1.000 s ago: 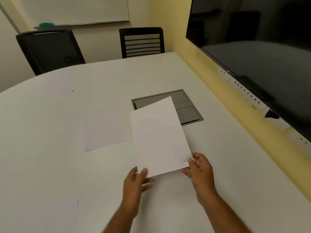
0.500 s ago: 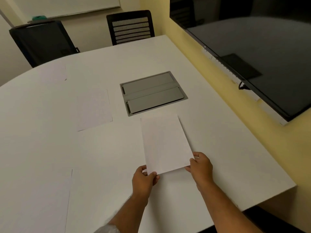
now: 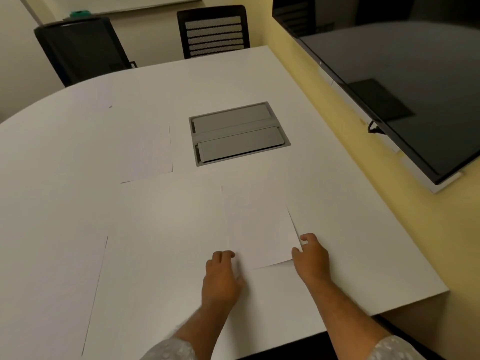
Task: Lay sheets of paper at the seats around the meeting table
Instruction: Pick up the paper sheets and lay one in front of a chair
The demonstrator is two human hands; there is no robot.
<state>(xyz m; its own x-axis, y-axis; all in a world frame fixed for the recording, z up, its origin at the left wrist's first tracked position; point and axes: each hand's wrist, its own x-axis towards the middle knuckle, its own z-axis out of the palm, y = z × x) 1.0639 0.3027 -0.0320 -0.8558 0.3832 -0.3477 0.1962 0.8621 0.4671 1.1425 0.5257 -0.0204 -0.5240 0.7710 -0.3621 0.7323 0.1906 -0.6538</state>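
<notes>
A white sheet of paper (image 3: 257,229) lies nearly flat on the white meeting table (image 3: 350,216), just in front of me, with its near edge slightly raised. My left hand (image 3: 220,276) grips the sheet's near left corner with curled fingers. My right hand (image 3: 311,258) pinches the near right corner, thumb on top. Three more sheets lie on the table: one in the middle left (image 3: 148,152), one far left (image 3: 101,97) and one at the near left (image 3: 52,294).
A grey cable hatch (image 3: 239,133) is set into the table beyond the sheet. Two black chairs (image 3: 215,29) (image 3: 80,45) stand at the far side. A large dark screen (image 3: 389,74) hangs on the yellow wall to the right. The table's corner (image 3: 441,292) is near right.
The sheet has come down from a raised, tilted hold to the tabletop, in front of the hatch. My view has tipped downward and both hands stay at the near corners.
</notes>
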